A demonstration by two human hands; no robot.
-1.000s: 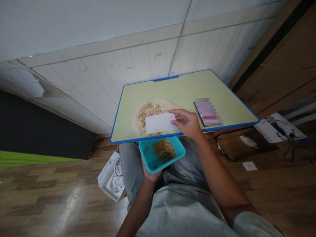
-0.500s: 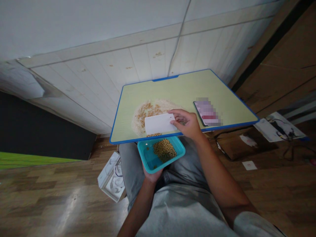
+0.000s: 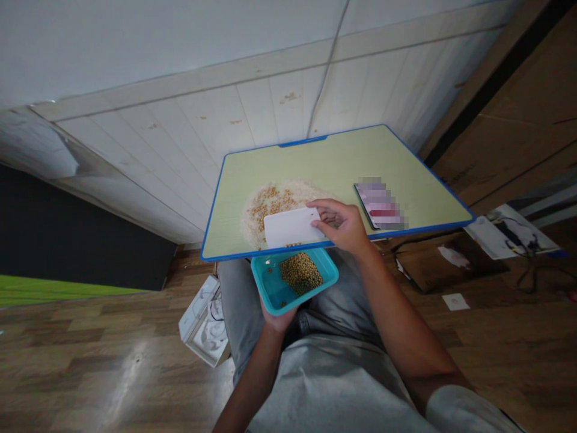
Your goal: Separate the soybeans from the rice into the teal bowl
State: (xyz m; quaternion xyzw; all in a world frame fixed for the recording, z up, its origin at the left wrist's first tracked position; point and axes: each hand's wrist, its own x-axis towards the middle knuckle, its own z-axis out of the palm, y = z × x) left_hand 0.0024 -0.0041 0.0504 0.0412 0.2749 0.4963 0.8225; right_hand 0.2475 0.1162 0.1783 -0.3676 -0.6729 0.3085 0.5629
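My right hand (image 3: 343, 227) pinches a white plastic card (image 3: 291, 227) at its right end, holding it flat-edged near the front edge of a pale green table with a blue rim (image 3: 406, 231). Behind the card lies a pile of white rice mixed with yellow beans (image 3: 270, 201). My left hand (image 3: 276, 320) holds a teal rectangular tray (image 3: 270, 287) from below, just under the table's front edge. A heap of yellow beans (image 3: 300, 272) sits in the tray.
A phone (image 3: 378, 204) lies on the table to the right of my hand. A white box (image 3: 202, 325) stands on the wooden floor by my left leg. Cardboard and papers (image 3: 509, 231) lie on the floor at right. A white panelled wall rises behind the table.
The card has slid a little toward the table's front edge, and fewer beans show below it on the table. The tray stays in the same place.
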